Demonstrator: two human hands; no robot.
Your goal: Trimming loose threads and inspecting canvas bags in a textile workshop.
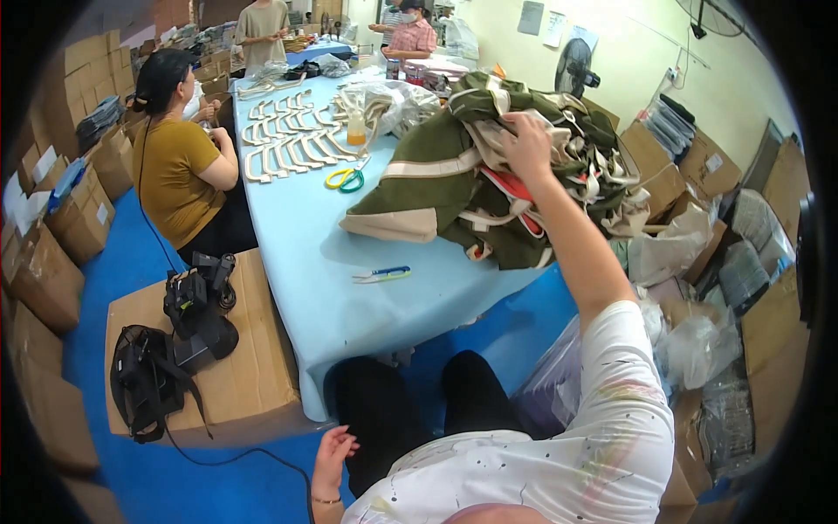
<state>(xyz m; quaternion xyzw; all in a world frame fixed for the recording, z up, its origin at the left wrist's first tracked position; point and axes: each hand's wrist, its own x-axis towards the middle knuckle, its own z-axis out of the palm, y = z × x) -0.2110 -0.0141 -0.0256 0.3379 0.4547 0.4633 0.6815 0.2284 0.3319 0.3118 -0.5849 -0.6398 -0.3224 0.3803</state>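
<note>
A heap of olive-green canvas bags (419,183) with beige trim and some red parts lies on the right of the table. My right hand (526,147) reaches across to the top of it, fingers closed on a beige part of a bag. Down beside my lap, my left hand (335,450) hangs off the table with its fingers loosely bent and apart, nothing seen in it. Blue-and-yellow thread snips (382,274) lie in front of the heap. Scissors with yellow and green handles (346,179) rest further back.
Rows of beige strap pieces (288,140) and a bottle of orange liquid (356,129) occupy the far half of the blue-covered table (349,323). A person in mustard (179,175) sits at its left. Black cameras (196,301) lie on a carton (253,384). Cartons and plastic bags crowd the right.
</note>
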